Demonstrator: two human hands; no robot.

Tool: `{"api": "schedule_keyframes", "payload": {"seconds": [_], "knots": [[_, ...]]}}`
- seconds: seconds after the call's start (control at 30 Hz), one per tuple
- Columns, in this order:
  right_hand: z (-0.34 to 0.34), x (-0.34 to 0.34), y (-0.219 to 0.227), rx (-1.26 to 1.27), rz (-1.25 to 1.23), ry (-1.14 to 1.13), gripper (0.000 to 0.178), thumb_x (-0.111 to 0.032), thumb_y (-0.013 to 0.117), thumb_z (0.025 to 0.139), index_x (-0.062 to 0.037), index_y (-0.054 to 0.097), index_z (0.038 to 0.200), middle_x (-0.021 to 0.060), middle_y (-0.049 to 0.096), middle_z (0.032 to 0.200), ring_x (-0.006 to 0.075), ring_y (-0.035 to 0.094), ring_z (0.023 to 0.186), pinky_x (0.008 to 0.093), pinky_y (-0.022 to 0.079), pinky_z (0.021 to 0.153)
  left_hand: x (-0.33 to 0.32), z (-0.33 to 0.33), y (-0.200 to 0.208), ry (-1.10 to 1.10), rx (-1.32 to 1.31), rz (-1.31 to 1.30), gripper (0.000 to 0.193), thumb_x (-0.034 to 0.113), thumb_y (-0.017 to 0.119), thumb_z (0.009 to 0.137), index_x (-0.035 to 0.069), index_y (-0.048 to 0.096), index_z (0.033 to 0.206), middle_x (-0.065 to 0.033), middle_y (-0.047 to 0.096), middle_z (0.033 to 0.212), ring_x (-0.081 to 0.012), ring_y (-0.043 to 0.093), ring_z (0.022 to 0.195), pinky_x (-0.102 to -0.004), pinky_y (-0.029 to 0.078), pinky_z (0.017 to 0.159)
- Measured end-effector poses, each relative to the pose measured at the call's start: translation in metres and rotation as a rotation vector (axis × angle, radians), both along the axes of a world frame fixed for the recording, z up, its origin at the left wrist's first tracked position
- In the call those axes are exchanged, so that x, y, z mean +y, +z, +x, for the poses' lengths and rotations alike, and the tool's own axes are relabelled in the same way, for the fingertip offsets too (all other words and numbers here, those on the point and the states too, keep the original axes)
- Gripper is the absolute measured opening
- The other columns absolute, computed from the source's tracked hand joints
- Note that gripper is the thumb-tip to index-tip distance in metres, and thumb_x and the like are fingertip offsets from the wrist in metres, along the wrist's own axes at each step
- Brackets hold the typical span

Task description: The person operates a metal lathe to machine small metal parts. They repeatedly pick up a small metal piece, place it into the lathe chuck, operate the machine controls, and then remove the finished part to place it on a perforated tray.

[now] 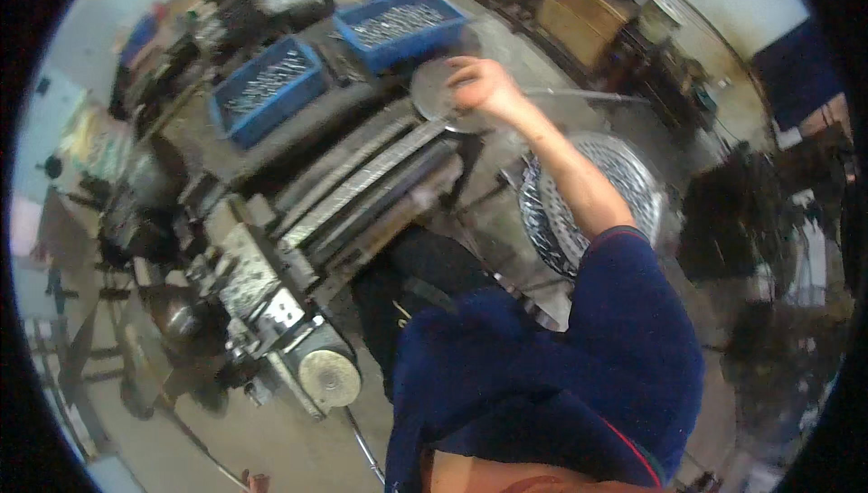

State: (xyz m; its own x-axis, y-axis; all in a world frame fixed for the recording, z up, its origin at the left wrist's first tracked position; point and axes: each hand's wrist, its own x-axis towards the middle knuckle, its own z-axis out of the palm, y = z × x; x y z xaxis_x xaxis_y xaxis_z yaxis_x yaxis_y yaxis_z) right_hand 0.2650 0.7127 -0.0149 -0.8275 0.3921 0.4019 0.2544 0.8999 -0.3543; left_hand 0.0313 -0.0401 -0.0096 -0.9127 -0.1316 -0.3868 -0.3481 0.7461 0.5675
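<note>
Evidently the right hand [488, 88], its fingers curled, whether gripping unclear, is over the round metal disc [429, 93] at the right end of the machine bed [375, 172], where a leftward swing could jolt the blue bin [418, 47], spilling metal pieces [398, 24].

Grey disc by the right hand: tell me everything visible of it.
The grey disc is round, flat-looking and dull, seemingly metal, with a paler lower rim. It sits by the right end of the machine's rails, face roughly toward the camera. The right hand covers part of its right side; contact is unclear.
</note>
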Motion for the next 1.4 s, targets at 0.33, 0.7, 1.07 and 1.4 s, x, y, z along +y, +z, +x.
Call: {"api": "schedule_keyframes", "payload": {"seconds": [0.33,0.7,1.07,1.4], "knots": [[0.272,-0.024,-0.129,-0.758,0.047,-0.447,0.012,-0.016,0.054,0.069,-0.0062,0.06,0.065,0.0127,0.061,0.069,0.0284,0.06,0.066,0.0364,0.05,0.062,0.023,-0.029,-0.036,-0.109,-0.017,-0.199,0.043,0.032,0.058,0.081,-0.001,0.06,0.109,-0.0202,0.064,0.094,-0.0303,0.059,0.088,-0.0399,0.043,0.083],[0.246,-0.061,-0.137,-1.063,-0.219,-0.494,0.026,-0.026,0.066,0.059,-0.002,0.065,0.07,0.0199,0.063,0.076,0.0342,0.063,0.077,0.0387,0.051,0.071,0.005,-0.028,-0.037,-0.124,0.002,-0.259,0.042,0.031,0.058,0.081,-0.002,0.06,0.108,-0.0201,0.064,0.09,-0.03,0.06,0.085,-0.0399,0.045,0.079],[0.249,-0.052,-0.169,-0.942,-0.051,-0.539,0.021,-0.023,0.063,0.056,-0.0054,0.065,0.066,0.016,0.061,0.084,0.0339,0.06,0.081,0.0394,0.05,0.07,-0.013,-0.02,-0.043,-0.13,0.069,-0.317,0.042,0.029,0.059,0.081,-0.003,0.06,0.108,-0.0199,0.065,0.087,-0.0297,0.06,0.083,-0.0398,0.046,0.076],[0.093,-0.079,-0.025,0.048,-0.215,-0.053,0.026,-0.013,0.063,0.056,-0.0031,0.066,0.08,0.0175,0.057,0.102,0.0326,0.057,0.093,0.0364,0.047,0.08,0.064,0.001,0.042,-0.497,0.557,-0.189,0.038,0.015,0.059,0.085,-0.008,0.051,0.114,-0.0084,0.056,0.073,-0.0154,0.057,0.068,-0.0286,0.048,0.062]]}}
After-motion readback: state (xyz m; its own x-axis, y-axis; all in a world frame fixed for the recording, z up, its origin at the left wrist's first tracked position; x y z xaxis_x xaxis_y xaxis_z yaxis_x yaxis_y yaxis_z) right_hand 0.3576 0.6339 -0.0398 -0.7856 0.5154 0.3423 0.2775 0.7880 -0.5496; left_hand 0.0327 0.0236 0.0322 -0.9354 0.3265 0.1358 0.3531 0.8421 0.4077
